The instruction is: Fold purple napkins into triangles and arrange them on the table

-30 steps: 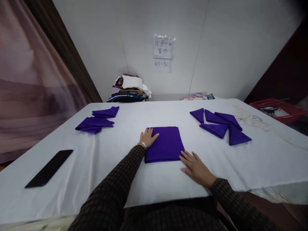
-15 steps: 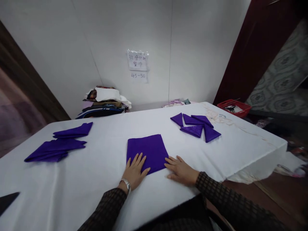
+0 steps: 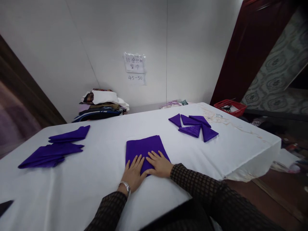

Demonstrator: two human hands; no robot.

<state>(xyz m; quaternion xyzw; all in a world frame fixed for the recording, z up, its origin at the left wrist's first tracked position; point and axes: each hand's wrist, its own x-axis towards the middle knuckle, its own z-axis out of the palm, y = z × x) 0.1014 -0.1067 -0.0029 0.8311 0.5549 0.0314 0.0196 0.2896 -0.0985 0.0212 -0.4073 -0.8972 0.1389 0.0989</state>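
Where the white tablecloth (image 3: 101, 154) spreads, a purple square (image 3: 143, 145) lies toward six o'clock, partly under left hand (image 3: 133, 175) and right hand (image 3: 160, 165), both flat, fingers spread. From it: wall sign (image 3: 134, 68) at twelve, clothes (image 3: 102, 105) at eleven, purple triangles (image 3: 192, 131) at two; beyond those, red basket (image 3: 237, 113) holding black item (image 3: 226, 107), white item (image 3: 233, 108).

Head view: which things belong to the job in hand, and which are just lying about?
In the job:
- purple square, under the left hand and right hand
- purple triangles at right, probably
- purple bundles at left, probably

Just lying about, it seems:
- clothes pile
- red basket
- black object, cut off at the left edge
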